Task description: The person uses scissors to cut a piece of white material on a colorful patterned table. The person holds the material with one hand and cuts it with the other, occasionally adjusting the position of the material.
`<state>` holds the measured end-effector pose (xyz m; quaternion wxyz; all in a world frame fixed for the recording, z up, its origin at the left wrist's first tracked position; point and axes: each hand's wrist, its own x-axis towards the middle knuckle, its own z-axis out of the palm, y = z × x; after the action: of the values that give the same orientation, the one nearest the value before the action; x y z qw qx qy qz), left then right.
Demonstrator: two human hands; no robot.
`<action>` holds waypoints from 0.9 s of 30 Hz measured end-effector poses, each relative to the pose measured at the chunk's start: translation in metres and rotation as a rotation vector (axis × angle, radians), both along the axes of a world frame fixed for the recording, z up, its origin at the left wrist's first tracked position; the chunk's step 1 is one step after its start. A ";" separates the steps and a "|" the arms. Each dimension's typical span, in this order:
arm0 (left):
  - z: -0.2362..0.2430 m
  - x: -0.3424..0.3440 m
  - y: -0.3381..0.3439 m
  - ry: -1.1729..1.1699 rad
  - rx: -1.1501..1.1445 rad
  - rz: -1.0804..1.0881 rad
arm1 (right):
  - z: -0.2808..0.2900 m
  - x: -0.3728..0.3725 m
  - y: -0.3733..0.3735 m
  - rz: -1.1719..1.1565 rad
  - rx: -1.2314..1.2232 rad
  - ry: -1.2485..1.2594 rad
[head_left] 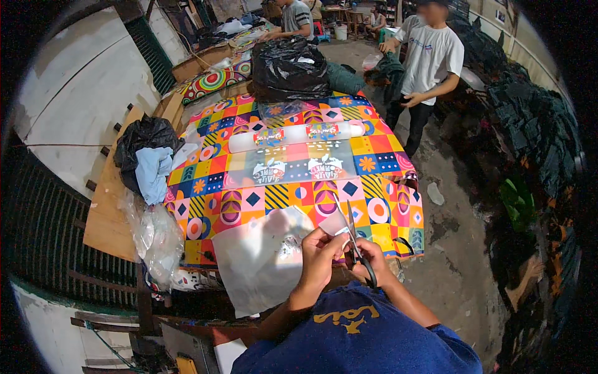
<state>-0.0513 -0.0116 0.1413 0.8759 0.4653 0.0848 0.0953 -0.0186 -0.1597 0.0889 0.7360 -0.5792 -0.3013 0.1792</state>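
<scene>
In the head view, a pair of scissors is gripped in the right hand, the fingers closed through the dark handle loops and the blades pointed up and away from the body, tilted slightly to the left. The long axis of the scissors thus runs nearly straight out from the chest toward the far end of the bench. A small pale piece of plastic film is pinched between the fingers of the left hand, which is closed on it just to the left of the blades, so that the piece lies touching or all but touching the blade edge; whether the blades are already around it cannot be told. The two hands are held close together above the near edge of the bench, the left one nearer to the large white plastic sheet that hangs over that edge. Farther along, a roll of clear printed film is laid crosswise on the bright patterned cloth, its unrolled end stretched toward the hands, at right angles to the scissors' axis. A black bag is seen beyond the roll, and another person in a white shirt stands to the right.
</scene>
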 end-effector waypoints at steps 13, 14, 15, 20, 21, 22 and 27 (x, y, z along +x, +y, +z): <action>0.006 -0.001 0.003 0.012 0.062 -0.005 | -0.004 0.001 -0.003 -0.019 0.003 -0.043; 0.006 -0.001 0.003 0.013 0.068 -0.003 | -0.004 0.001 -0.004 -0.027 -0.003 -0.058; 0.007 -0.001 0.004 0.014 0.079 -0.010 | -0.004 0.001 -0.004 -0.032 -0.002 -0.053; 0.007 -0.001 0.010 0.029 0.118 -0.057 | -0.005 0.001 -0.007 -0.032 -0.015 -0.049; 0.007 0.000 0.010 0.030 0.116 -0.059 | -0.004 0.001 -0.006 -0.042 -0.003 -0.057; 0.008 0.001 0.011 0.030 0.113 -0.060 | -0.002 0.000 -0.004 -0.051 0.009 -0.066; 0.011 0.001 0.011 0.020 0.125 -0.066 | -0.005 0.000 -0.004 -0.063 0.002 -0.065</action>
<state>-0.0505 -0.0004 0.1519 0.8468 0.5228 0.0721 0.0669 -0.0187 -0.1634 0.0837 0.7317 -0.5931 -0.3067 0.1368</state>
